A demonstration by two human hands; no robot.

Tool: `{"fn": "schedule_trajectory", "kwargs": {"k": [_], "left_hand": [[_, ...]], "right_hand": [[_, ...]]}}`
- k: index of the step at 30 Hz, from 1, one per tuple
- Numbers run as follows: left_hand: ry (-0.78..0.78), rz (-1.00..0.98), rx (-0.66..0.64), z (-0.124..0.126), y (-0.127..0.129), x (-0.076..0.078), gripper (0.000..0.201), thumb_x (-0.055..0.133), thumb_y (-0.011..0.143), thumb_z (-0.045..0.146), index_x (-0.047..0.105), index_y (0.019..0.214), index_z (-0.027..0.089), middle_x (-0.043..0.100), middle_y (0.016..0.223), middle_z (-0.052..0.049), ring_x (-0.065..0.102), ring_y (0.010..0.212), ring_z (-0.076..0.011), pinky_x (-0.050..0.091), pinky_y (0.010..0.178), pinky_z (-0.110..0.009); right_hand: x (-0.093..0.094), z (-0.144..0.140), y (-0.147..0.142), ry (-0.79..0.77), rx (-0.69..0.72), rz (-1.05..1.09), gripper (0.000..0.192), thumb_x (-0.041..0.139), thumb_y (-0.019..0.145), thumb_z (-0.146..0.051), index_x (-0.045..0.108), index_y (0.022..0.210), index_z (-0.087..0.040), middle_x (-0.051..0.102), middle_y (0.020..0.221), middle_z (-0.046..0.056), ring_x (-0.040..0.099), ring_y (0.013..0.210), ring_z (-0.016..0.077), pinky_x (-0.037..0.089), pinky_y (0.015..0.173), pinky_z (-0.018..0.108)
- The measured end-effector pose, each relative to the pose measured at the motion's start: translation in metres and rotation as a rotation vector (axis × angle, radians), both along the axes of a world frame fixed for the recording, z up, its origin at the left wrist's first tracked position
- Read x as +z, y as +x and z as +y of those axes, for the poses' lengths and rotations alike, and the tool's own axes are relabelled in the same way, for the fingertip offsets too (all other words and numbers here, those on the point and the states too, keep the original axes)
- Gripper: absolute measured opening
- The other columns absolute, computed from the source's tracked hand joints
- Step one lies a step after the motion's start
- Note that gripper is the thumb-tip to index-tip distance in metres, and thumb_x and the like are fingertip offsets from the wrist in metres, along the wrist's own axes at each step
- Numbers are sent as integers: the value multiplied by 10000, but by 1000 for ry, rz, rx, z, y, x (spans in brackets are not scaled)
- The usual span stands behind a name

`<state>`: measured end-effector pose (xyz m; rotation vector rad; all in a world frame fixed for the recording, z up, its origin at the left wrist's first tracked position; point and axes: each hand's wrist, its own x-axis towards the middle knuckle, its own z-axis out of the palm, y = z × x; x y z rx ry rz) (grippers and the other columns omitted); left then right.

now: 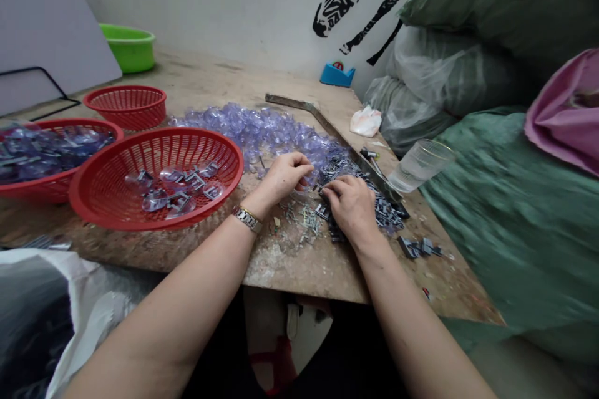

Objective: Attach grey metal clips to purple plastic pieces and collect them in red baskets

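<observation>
My left hand (286, 176), with a metal watch on the wrist, is closed in a pinch. What looks like a clear purple suction cup shows just under its fingertips. Close by, my right hand (350, 204) is also pinched, over the edge of a heap of grey plastic clips (388, 212); a small dark piece is at its fingertips, too small to make out. Behind both hands spreads a pile of clear purple suction cups (253, 128). Small metal pins (309, 223) lie scattered on the table between my forearms.
At left, a red basket (105, 212) holds several suction cups fitted with clips; a fuller red basket (93, 171) and another red basket (124, 121) stand behind. A bent metal bar (322, 118) borders the heap. A tilted glass (418, 165) is near green sacks (519, 199).
</observation>
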<state>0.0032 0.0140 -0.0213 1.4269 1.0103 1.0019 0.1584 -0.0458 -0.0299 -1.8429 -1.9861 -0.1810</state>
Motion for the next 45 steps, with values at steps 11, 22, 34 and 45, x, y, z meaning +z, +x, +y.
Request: {"fn": "schedule_trajectory", "kwargs": {"k": [11, 22, 34, 45], "left_hand": [[-202, -229, -148, -10, -6, 12, 121, 582, 818, 148, 513, 720, 127, 535, 668, 18, 583, 595, -71, 445, 533, -189], [-167, -163, -304, -13, -6, 9, 142, 655, 776, 229, 561, 757, 124, 582, 692, 1, 584, 632, -76, 469, 565, -190], [-146, -211, -353, -12, -7, 7, 132, 656, 781, 222, 570, 772, 123, 588, 682, 10, 603, 614, -68, 486, 557, -176], [-226, -306, -342, -12, -9, 11, 179, 702, 747, 214, 555, 785, 120, 580, 685, 20, 626, 603, -78, 500, 544, -176]], "right_hand": [[-6, 11, 15, 173, 59, 450, 220, 518, 816, -325, 665, 704, -205, 702, 813, 75, 623, 814, 229, 444, 788, 355], [-1, 6, 11, 158, 84, 536, 217, 515, 819, -349, 659, 729, -214, 706, 801, 55, 615, 780, 219, 434, 756, 338], [-2, 6, 11, 113, 176, 579, 220, 494, 840, -343, 601, 699, -212, 659, 737, 31, 586, 730, 190, 410, 712, 300], [5, 2, 7, 84, 213, 618, 199, 487, 832, -343, 575, 715, -208, 615, 700, 14, 548, 687, 167, 384, 674, 278]]}}
